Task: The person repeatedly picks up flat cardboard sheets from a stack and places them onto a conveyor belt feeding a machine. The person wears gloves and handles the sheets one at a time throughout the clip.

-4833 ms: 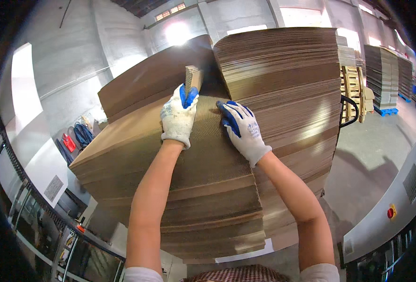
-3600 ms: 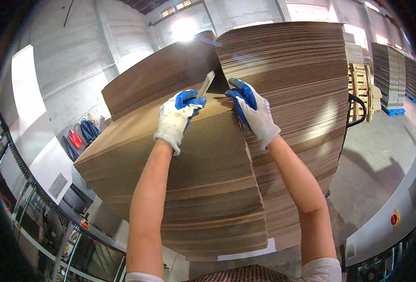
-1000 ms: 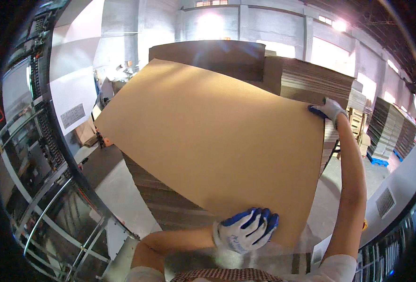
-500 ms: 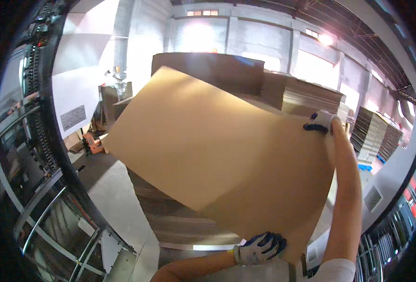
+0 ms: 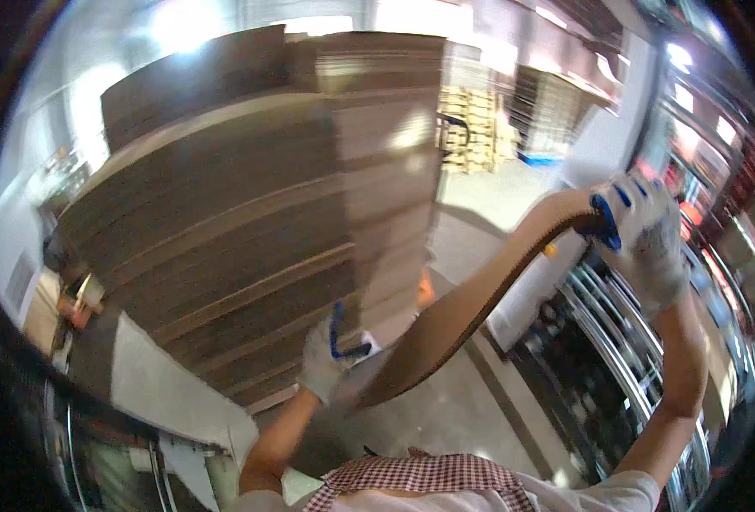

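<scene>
A brown cardboard sheet slants across the view in front of me, seen nearly edge-on and curved along its length. My right hand, in a white glove with blue fingertips, is closed around its upper right end. Close to the lower end is my left hand, gloved alike, with thumb and fingers spread apart and slightly blurred. Whether it touches the sheet cannot be made out. Behind the left hand rises a tall stack of brown cardboard in layers.
To the right stands a machine with long metal bars. A pale panel lies at the lower left. Farther back are stacked wooden pallets and another cardboard stack on a blue base. Grey floor shows below the sheet.
The view has turned to the right. The sheet has swung from lying broad before me to nearly edge-on at the right. My left hand has come off its near edge and spread open.
</scene>
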`<act>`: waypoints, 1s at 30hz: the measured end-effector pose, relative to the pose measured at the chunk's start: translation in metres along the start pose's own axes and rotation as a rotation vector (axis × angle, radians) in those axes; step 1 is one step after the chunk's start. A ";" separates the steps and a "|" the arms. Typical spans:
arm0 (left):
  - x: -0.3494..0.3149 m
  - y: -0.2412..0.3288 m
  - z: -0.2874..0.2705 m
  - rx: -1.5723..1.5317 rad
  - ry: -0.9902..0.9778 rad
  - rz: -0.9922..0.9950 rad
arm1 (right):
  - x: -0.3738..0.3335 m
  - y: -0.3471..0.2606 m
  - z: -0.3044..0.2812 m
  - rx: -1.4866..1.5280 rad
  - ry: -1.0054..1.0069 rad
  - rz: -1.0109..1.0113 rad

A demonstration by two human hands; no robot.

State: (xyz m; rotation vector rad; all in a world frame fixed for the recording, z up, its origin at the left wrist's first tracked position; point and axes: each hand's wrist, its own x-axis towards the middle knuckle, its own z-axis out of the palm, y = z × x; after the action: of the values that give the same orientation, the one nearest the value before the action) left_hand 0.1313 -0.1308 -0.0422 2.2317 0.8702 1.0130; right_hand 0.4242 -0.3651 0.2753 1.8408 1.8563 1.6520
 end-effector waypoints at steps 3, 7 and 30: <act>-0.053 0.069 0.092 -0.803 -0.091 -0.239 | -0.027 0.005 -0.009 -0.099 -0.041 -0.023; -0.088 0.213 0.182 -0.579 -0.315 0.282 | -0.112 0.077 -0.057 -0.377 -0.143 -0.024; 0.074 0.567 0.386 -0.163 0.001 1.498 | -0.626 0.303 -0.307 -0.705 -0.002 0.950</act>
State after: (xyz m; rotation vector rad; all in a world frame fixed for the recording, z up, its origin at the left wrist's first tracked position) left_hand 0.6639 -0.5222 0.1564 2.5201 -1.1151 1.5069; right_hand 0.6104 -1.1006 0.2307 2.4032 0.1725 2.0790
